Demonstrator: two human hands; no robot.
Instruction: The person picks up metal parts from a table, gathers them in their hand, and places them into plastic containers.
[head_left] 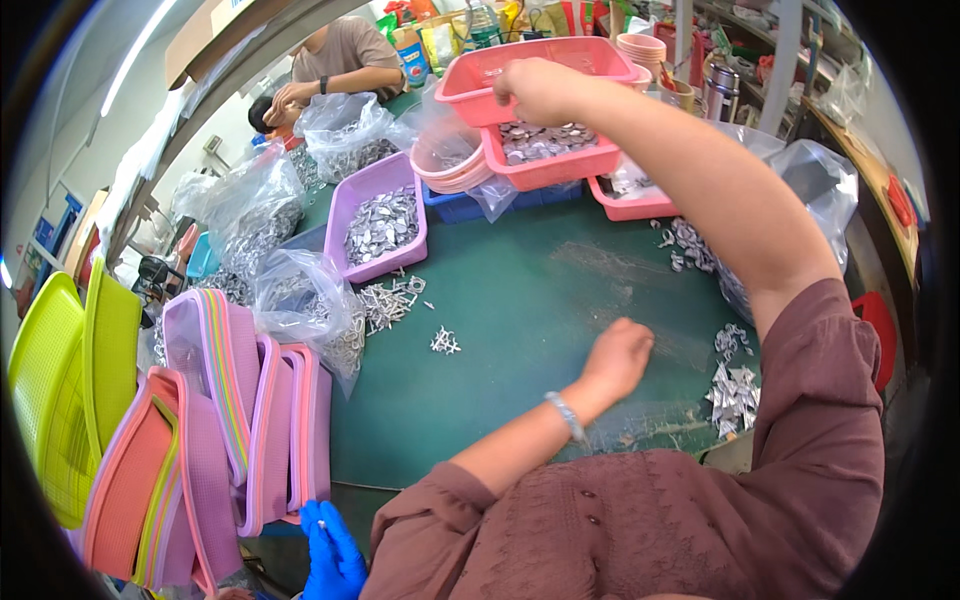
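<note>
One right hand (538,90) grip pinched closed over pink tray (548,165) of metal pieces (545,142), contents untold.

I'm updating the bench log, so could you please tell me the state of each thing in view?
Right hand: fingers closed at the top pink tray's rim.
Left hand: loosely curled on the green mat.
Top pink tray: tilted.
Lower pink tray: holding metal parts.
Purple tray: full of parts.
Clear bags: open.

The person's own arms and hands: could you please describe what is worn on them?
Both hands are bare, with no gloves or rings visible. The left hand has a thin silvery bracelet at the wrist. A loose, short sleeve of a dull maroon top covers the right upper arm; the right hand and forearm are uncovered.
</note>
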